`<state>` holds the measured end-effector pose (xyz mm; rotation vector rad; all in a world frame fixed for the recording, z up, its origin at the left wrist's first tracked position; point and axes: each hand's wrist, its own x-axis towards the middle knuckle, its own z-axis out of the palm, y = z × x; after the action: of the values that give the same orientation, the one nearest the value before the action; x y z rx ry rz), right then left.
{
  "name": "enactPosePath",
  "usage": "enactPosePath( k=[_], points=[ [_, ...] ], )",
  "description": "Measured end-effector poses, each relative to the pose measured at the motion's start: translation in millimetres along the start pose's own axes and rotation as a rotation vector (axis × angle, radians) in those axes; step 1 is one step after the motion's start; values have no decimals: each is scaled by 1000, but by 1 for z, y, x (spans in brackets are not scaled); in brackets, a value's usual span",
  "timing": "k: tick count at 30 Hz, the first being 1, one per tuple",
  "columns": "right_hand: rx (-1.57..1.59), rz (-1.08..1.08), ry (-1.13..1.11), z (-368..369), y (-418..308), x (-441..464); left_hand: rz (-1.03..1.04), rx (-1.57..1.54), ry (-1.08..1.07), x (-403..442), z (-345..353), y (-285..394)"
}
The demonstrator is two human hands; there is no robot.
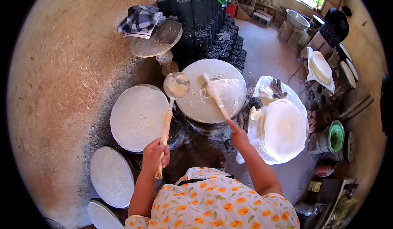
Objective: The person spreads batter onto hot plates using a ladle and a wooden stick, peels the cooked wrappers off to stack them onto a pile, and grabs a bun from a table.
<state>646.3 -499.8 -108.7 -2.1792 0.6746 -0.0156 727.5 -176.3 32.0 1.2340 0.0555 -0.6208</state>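
Observation:
My left hand is closed around the wooden handle of a ladle. The ladle's metal bowl, coated with pale batter, hangs over the left edge of a round griddle. In my right hand is the wooden handle of a spreader; its whitened end lies over the griddle among streaks of wet batter. Left of the ladle sits a second round griddle with a pale surface. On a white plastic sheet to the right lies a stack of thin round flatbreads.
Black coal briquettes are stacked behind the griddle. Further griddles line the left wall. A dark glove lies beside the flatbreads. At the far right, a person in dark clothes bends near more flatbreads. A green basin stands below.

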Motion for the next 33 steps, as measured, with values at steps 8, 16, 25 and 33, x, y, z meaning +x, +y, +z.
enactPosePath(
  k=[8,16,25,33],
  points=[
    [22,-12,164,-4,47,-11,-42,117,-17,-3,-7,2],
    [-50,-24,-89,5,-15,-1,-10,186,-37,9,-3,-2],
    [-146,-104,188,11,-20,50,-56,228,-4,10,-5,-10],
    [-8,-169,66,-16,-5,48,-69,300,5,21,-3,-5]
  ],
)
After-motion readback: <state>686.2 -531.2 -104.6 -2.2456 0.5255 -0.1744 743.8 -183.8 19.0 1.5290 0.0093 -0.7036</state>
